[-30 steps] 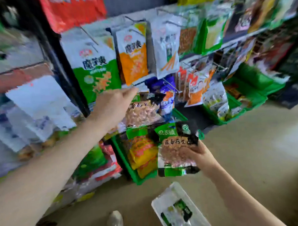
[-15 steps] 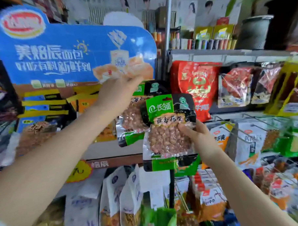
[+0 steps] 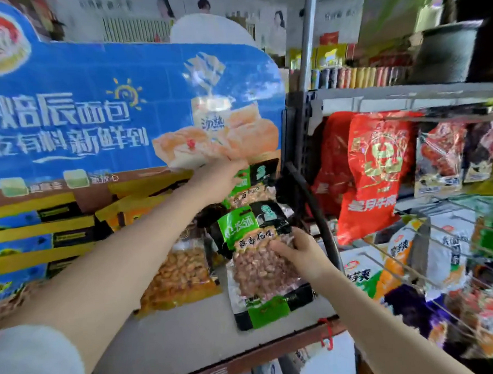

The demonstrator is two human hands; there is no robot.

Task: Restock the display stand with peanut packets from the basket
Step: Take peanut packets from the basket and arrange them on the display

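Note:
My left hand (image 3: 215, 185) reaches up to the display stand and holds a green-and-black peanut packet (image 3: 255, 183) by its top, just under the blue bread sign. My right hand (image 3: 300, 252) grips a second peanut packet (image 3: 260, 268) of the same kind, thumb across its clear window, its lower edge over the stand's grey shelf (image 3: 189, 330). The two packets overlap, the right one in front and lower. The basket is out of view.
A yellow packet of nuts (image 3: 178, 277) leans on the shelf left of my packets. Yellow-and-blue boxes (image 3: 44, 232) are stacked at left. A black post (image 3: 311, 206) and wire racks with red bags (image 3: 374, 175) and white snack bags (image 3: 440, 252) stand right.
My view has swung up from the floor rack to the blue display stand. Both hands have carried their packets up and forward to the stand's shelf; the right packet now hangs lower.

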